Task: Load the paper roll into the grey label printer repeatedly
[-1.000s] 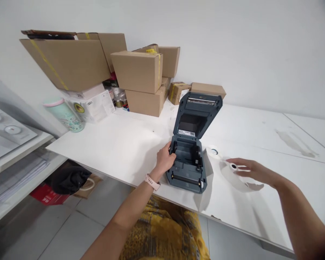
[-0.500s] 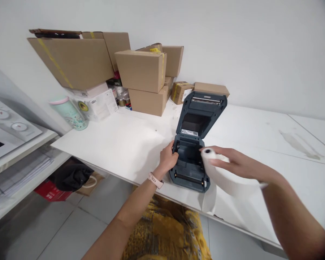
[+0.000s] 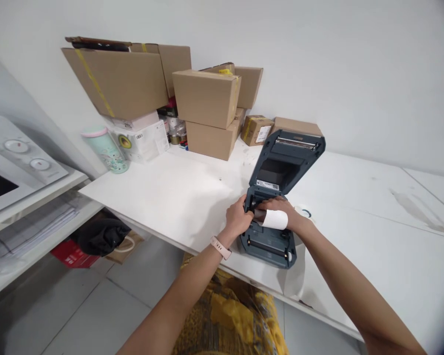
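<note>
A: The roll (image 3: 276, 220) has come in toward the left hand (image 3: 239, 218) since half a second ago. Then it was at the printer (image 3: 268, 236)'s right rim; now it lies over the bay.

B: And the right hand (image 3: 285, 205)?

A: It has come across too, reaching into the bay. Its fingers curl over the roll's far side; its thumb is hidden.

B: So where is the roll, from that hand?

A: Against it, on the near side of the fingers, its dark left end close to the left thumb. I can't tell whether those two touch.

B: What is the left hand doing?

A: Gripping the printer's left edge, thumb over the rim, as it was. A pink band (image 3: 221, 247) circles that wrist.

B: What else is near?

A: The lid (image 3: 285, 162) stands raised, tilted back, beyond both hands. A white disc (image 3: 299, 209) lies on the surface (image 3: 358, 222) just past the right wrist, which partly hides it.

B: Farther off?

A: Boxes (image 3: 207, 98) are stacked well beyond the left hand. The tumbler (image 3: 105, 149) is well to its left, the microwave (image 3: 22, 153) farther left.
</note>
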### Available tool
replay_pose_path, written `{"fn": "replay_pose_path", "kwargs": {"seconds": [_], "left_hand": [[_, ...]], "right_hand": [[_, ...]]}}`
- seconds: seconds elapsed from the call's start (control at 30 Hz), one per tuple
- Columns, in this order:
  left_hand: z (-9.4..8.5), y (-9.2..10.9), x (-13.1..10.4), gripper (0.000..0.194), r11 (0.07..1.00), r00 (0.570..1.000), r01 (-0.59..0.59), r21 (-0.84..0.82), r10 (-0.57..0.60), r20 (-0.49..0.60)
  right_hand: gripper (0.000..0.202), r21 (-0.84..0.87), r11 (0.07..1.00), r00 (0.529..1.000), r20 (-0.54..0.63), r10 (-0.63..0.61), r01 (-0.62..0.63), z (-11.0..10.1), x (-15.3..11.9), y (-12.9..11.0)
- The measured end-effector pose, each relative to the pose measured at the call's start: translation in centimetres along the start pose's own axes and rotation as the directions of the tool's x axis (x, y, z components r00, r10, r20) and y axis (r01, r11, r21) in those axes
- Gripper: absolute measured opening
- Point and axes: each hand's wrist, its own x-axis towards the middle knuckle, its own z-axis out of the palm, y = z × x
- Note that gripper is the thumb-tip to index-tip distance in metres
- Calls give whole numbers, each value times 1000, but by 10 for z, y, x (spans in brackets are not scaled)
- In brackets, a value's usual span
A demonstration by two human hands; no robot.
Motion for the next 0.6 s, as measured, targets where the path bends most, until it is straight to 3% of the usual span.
{"fn": "replay_pose_path", "kwargs": {"seconds": [0.33, 0.6], "left_hand": [[16, -25, 12, 77, 962, 999, 39, -269, -30, 39], [22, -32, 17, 78, 917, 997, -2, -399, 31, 65]], "right_hand": [[26, -19, 999, 999, -5, -45, 45, 1, 0, -1], [26, -40, 998, 998, -34, -43, 42, 6, 4, -2]]}}
